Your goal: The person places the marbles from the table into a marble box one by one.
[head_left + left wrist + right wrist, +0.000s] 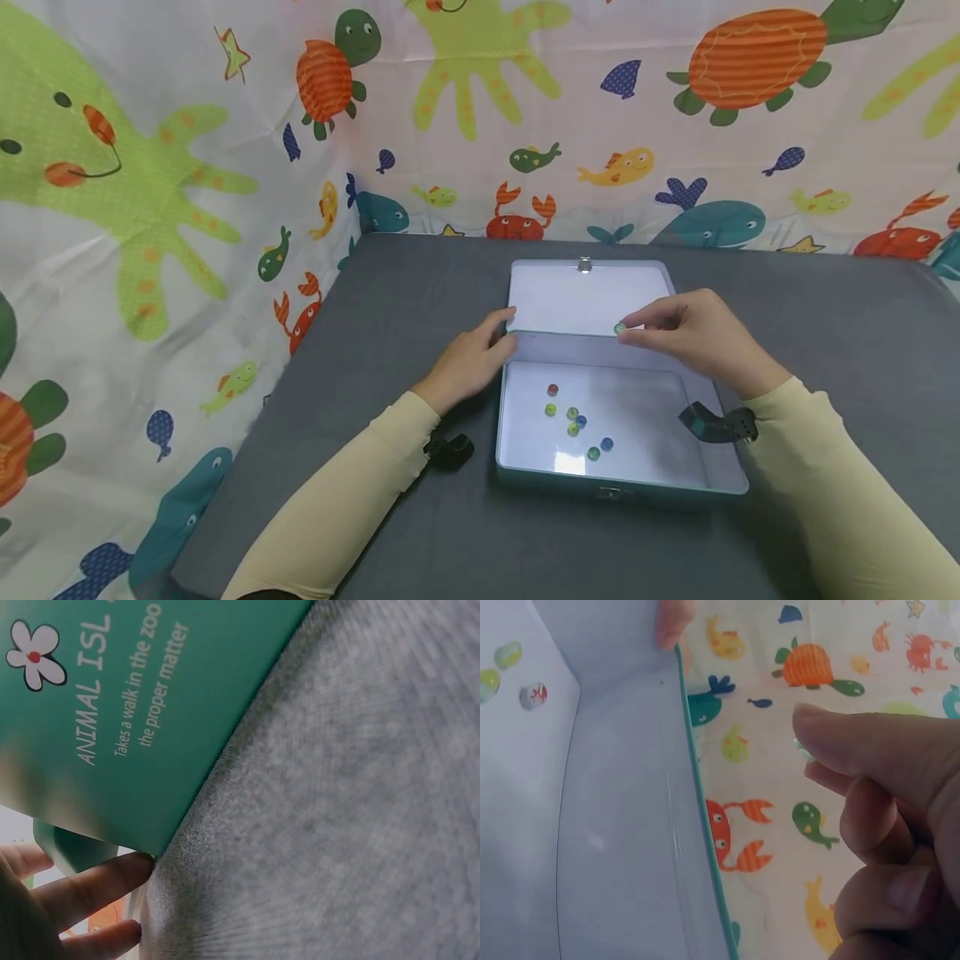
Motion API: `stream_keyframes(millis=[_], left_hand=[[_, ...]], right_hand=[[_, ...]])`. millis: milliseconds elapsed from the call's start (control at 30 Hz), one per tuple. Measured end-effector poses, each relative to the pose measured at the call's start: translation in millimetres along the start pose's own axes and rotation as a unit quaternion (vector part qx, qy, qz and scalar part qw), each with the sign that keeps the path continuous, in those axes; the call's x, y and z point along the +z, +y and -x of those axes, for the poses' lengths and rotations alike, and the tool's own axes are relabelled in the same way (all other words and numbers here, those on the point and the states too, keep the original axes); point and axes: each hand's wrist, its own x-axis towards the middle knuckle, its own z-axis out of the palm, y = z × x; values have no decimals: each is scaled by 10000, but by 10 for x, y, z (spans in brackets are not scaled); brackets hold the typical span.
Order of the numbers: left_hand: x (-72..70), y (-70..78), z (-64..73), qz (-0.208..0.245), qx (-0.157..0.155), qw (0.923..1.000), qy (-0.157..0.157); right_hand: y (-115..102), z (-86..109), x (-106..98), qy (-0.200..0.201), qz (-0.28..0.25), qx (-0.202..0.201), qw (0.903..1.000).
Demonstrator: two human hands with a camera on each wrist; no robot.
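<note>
An open hinged metal box (617, 477), green outside and white inside, lies with its lid (585, 292) folded back. Several glass marbles (573, 429), green, yellow, blue and red, are scattered on its floor toward the left. My right hand (697, 342) pinches a small greenish marble (619, 328) between thumb and forefinger, above the hinge side. In the right wrist view the thumb hides most of that marble. My left hand (467, 362) holds the box's back left corner, thumb at the rim and fingers behind it. Printed lettering shows on the green side wall (135, 787) in the left wrist view.
The box stands on a dark grey cloth-covered table (420, 292). A white curtain (465, 183) printed with sea animals hangs along the back and left. A metal clasp (584, 265) sits on the lid's far edge. Black wrist cameras (716, 425) are strapped to both wrists.
</note>
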Motion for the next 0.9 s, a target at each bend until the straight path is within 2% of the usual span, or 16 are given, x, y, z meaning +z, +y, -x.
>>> stream_keyframes(millis=[333, 600, 900], left_hand=[[0, 17, -16, -61, 8, 10000, 22], [41, -2, 0, -61, -4, 10000, -42], [-15, -7, -3, -75, -48, 10000, -8]], right_hand=[[-145, -158, 169, -135, -212, -390, 9989], [-242, -282, 370, -483, -431, -645, 9958], [-298, -405, 578, -960, -736, -754, 9898]])
